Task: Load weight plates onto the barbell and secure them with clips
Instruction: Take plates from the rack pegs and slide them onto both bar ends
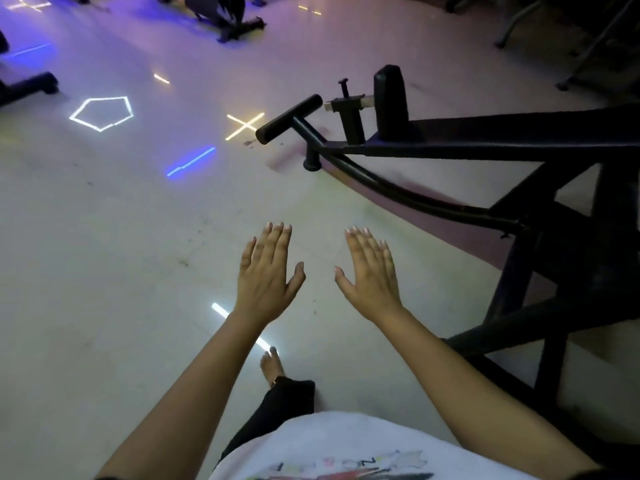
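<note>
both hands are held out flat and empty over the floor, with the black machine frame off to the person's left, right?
Not quite. The head view shows the left hand and right hand flat and empty over the floor, but the black machine frame stands to the person's right, not the left.

black machine frame (485, 147), pale glossy floor (104, 254) with white, yellow, blue light shapes, perhaps reflections.

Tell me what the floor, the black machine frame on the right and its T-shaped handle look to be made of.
Floor: a hard, smooth, glossy surface, perhaps polished concrete or vinyl; it mirrors the ceiling lights.
Machine frame: apparently steel tube and box section, painted matte black; straight rigid beams with joints.
T-handle: a thicker round black grip, probably foam or rubber over metal; too dim to be sure.
</note>
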The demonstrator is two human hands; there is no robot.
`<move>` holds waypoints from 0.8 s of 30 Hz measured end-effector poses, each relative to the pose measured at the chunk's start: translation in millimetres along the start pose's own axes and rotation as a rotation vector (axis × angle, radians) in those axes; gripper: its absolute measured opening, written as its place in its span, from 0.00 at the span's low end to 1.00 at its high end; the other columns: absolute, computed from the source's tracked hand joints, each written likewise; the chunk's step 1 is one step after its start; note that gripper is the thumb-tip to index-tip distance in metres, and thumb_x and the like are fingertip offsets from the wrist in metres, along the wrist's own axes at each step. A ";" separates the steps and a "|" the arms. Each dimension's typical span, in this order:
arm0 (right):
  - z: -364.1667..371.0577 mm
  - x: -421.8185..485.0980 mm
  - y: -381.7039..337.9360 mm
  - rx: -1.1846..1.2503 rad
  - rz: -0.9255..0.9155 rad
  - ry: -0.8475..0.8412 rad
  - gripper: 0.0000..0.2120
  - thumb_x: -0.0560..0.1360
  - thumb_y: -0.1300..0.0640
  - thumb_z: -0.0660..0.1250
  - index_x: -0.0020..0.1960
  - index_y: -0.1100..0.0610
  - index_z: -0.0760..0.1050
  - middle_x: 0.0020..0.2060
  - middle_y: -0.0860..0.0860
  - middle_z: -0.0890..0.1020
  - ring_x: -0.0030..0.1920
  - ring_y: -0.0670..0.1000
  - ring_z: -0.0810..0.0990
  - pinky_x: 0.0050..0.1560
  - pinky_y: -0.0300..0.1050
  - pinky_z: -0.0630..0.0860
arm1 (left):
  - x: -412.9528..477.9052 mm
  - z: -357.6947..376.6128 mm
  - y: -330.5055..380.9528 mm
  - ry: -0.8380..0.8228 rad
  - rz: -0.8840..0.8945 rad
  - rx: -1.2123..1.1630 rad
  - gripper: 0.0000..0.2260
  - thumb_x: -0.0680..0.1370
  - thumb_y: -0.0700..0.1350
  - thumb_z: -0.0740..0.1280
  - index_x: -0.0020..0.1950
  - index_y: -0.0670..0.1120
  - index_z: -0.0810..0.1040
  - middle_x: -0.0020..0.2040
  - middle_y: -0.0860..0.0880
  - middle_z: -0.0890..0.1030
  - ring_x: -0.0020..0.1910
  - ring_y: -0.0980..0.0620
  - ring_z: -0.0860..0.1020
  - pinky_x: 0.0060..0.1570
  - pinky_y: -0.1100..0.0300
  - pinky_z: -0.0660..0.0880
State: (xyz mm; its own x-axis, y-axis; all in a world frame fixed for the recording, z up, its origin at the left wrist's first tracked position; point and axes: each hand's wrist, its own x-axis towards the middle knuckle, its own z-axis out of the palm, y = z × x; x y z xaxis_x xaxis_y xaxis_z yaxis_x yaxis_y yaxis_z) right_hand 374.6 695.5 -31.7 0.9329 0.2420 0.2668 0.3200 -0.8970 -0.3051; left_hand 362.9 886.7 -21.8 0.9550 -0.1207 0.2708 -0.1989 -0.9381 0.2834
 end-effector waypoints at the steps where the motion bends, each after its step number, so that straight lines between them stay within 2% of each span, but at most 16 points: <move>1: 8.0 21.4 -1.3 -0.004 -0.002 -0.009 0.31 0.76 0.52 0.61 0.74 0.58 0.53 0.73 0.55 0.59 0.74 0.53 0.52 0.71 0.48 0.40 | 16.3 2.4 -13.4 -0.003 -0.012 -0.001 0.27 0.76 0.54 0.53 0.70 0.41 0.63 0.69 0.41 0.69 0.70 0.44 0.64 0.69 0.51 0.54; 4: 30.9 87.8 -6.4 -0.008 -0.002 -0.032 0.31 0.76 0.52 0.61 0.74 0.58 0.53 0.74 0.54 0.59 0.74 0.52 0.51 0.72 0.48 0.40 | 69.1 6.9 -55.2 -0.012 -0.052 -0.005 0.27 0.75 0.54 0.52 0.70 0.41 0.63 0.69 0.42 0.70 0.70 0.44 0.64 0.68 0.48 0.58; 16: 109.2 332.1 4.3 -0.006 -0.069 -0.052 0.31 0.75 0.53 0.63 0.73 0.59 0.56 0.72 0.57 0.63 0.73 0.56 0.57 0.71 0.52 0.46 | 286.2 38.6 -177.7 -0.061 -0.072 -0.019 0.27 0.75 0.54 0.52 0.70 0.41 0.62 0.70 0.41 0.69 0.71 0.43 0.63 0.68 0.46 0.59; 21: 138.8 459.4 27.2 -0.020 -0.112 -0.047 0.31 0.74 0.54 0.65 0.72 0.60 0.57 0.71 0.58 0.65 0.72 0.57 0.59 0.71 0.53 0.47 | 402.8 58.0 -222.7 -0.045 -0.107 -0.011 0.27 0.75 0.54 0.52 0.70 0.41 0.63 0.69 0.41 0.69 0.70 0.43 0.64 0.67 0.46 0.60; 24: 148.9 542.7 37.6 -0.022 -0.127 -0.042 0.31 0.74 0.53 0.64 0.72 0.60 0.57 0.71 0.58 0.64 0.73 0.56 0.57 0.71 0.53 0.46 | 474.4 61.9 -249.6 -0.039 -0.134 -0.013 0.27 0.75 0.54 0.51 0.71 0.41 0.62 0.70 0.42 0.68 0.71 0.44 0.63 0.68 0.47 0.58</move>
State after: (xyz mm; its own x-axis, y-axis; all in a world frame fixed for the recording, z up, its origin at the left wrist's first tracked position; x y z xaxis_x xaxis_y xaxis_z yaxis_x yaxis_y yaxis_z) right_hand 917.5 848.2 -34.5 0.8915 0.3688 0.2629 0.4323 -0.8660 -0.2511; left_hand 879.2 1043.5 -21.0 0.9810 -0.0077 0.1938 -0.0719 -0.9423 0.3269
